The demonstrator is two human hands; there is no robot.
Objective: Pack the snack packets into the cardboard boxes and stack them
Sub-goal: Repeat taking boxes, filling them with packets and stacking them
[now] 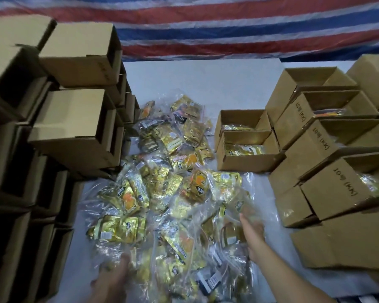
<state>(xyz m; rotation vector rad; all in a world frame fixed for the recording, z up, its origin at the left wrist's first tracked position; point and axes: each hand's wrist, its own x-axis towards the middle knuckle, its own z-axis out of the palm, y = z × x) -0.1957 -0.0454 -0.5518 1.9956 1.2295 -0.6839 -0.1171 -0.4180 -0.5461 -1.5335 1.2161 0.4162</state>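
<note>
Head view: both hands, left hand (pixel 115 278) and right hand (pixel 253 228), reach blurred into light, slippery snack packets (pixel 162 171); grip unclear; best pinched at edges.

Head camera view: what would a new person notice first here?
First, the big heap of gold snack packets in clear bags at the table's centre, with both hands, left hand and right hand, reaching into it. Then the cardboard boxes: stacked boxes left, open boxes right, some holding packets.

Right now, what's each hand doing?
Left hand: blurred, down in the packets; grip cannot be told.
Right hand: blurred, on the packets; grip cannot be told.
</note>
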